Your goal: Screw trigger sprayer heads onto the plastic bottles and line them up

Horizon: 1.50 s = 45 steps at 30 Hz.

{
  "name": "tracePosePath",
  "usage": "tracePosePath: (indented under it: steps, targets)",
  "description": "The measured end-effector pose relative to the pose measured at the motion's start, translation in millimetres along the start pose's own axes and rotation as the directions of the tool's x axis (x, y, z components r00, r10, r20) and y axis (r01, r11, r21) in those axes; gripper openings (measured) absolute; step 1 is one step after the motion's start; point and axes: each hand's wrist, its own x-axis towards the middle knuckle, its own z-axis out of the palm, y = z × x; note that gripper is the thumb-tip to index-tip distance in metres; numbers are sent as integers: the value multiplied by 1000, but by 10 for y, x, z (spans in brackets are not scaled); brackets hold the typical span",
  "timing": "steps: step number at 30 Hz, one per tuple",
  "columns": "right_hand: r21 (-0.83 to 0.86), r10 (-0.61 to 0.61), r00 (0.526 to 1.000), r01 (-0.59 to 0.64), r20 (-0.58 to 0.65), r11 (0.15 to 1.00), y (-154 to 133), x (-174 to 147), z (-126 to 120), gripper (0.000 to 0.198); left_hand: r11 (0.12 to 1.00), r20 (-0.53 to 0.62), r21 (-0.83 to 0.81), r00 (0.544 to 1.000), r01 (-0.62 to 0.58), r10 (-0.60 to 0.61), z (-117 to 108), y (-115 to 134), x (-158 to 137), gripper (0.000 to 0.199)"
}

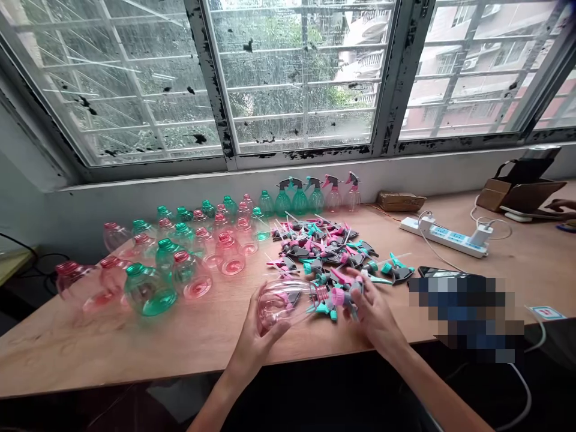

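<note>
Pink and see-through, the bottle (pixel 292 300) lies sideways in the left hand (pixel 260 336) over the table (pixel 202 348), its neck by a spray head (pixel 339 296) the right hand (pixel 377 315) pinches and partly hides, their contact hard to make out.

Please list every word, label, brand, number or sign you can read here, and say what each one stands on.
No text can be read for certain.
Power strip: blue markings by the sockets, too small to read.
Small label towards the right edge: coloured print, too blurred to read.
Held pink bottle and spray head: no lettering visible.
</note>
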Motion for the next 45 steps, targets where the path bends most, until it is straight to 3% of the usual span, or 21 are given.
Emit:
tracePosePath:
  steps: [3,8,11,15,21,27,29,33,37,45]
  targets:
    - [98,146,986,-154,85,983,56,8,51,72,999,42,-23,998,-37,38,0,-14,-6,91]
    - [107,196,974,-208,110,972,35,16,7,45,996,130,-16,988,-86,87,6,-63,-19,100]
    - [65,252,950,-268,185,961,17,5,-15,42,991,153,17,980,-133,128,6,-91,-30,102]
    - [-76,226,936,-213,271,974,53,-9,-22,45,986,160,53,976,-156,146,12,-72,-20,104]
    - [-221,212,949,-160,235,962,109,-35,-79,53,990,137,121,989,-75,59,14,-49,-6,98]
    - [-375,43,958,69,284,924,12,-88,-49,30,996,172,94,985,-8,-8,-45,-59,-32,122]
    - [-389,5,958,111,286,914,14,-102,-36,30,998,186,42,981,44,-51,-64,-56,-26,113]
    - [-377,68,961,40,268,925,98,-124,-62,36,998,246,-37,969,44,-34,-76,-44,0,92]
    - [-360,91,955,18,283,933,161,-116,-98,41,999,207,-16,978,38,-34,-57,-29,-6,96]
    - [-346,72,962,24,262,938,89,-118,-51,37,985,256,-169,965,-20,63,14,36,-66,100]
